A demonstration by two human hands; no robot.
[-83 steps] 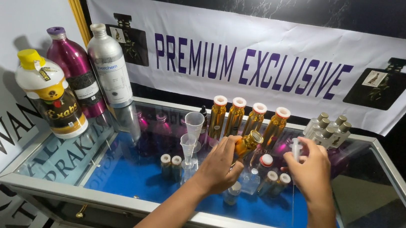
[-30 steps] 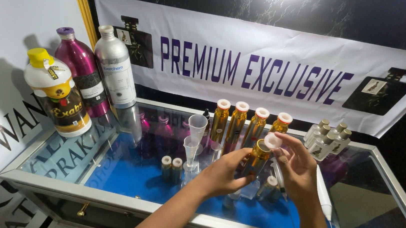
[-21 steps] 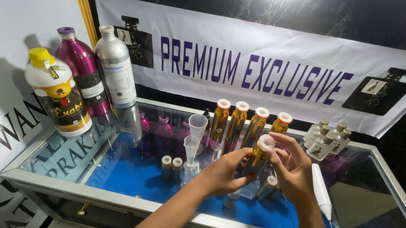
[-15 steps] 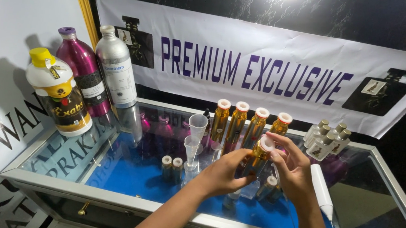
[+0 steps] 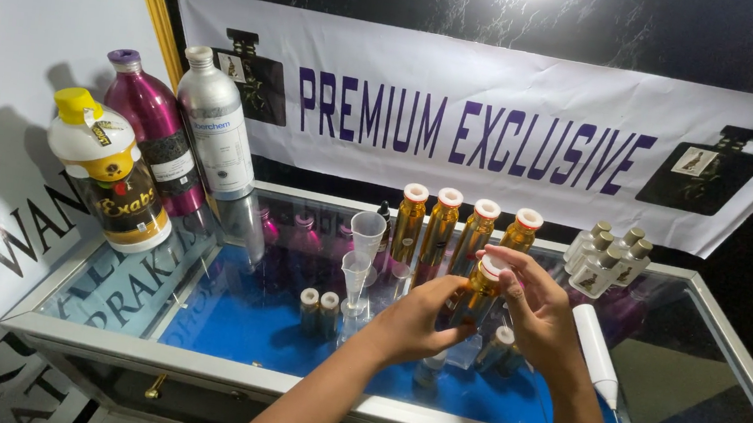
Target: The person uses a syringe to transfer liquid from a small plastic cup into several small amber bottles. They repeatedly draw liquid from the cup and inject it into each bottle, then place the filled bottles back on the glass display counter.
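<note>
My left hand [image 5: 416, 320] grips the body of a small amber bottle [image 5: 477, 292] above the glass counter. My right hand [image 5: 538, 312] curls over the top of the same bottle, fingers on its white cap [image 5: 492, 267]. Behind my hands stands a row of several amber bottles with white and red caps [image 5: 443, 225]. A white syringe-like tool [image 5: 595, 354] lies on the glass to the right of my right wrist.
A clear measuring cup on a funnel stand [image 5: 363, 250] and two small capped vials [image 5: 320, 306] sit left of my hands. Three large bottles, white-yellow [image 5: 110, 176], magenta [image 5: 154, 130] and silver [image 5: 216, 126], stand at back left. Small square clear bottles [image 5: 605, 262] cluster at back right. The metal counter rim [image 5: 193, 362] runs along the front.
My left hand has kept the amber bottle throughout. My right hand came in from the right onto the bottle's cap, and the white syringe-like tool now lies on the glass.
</note>
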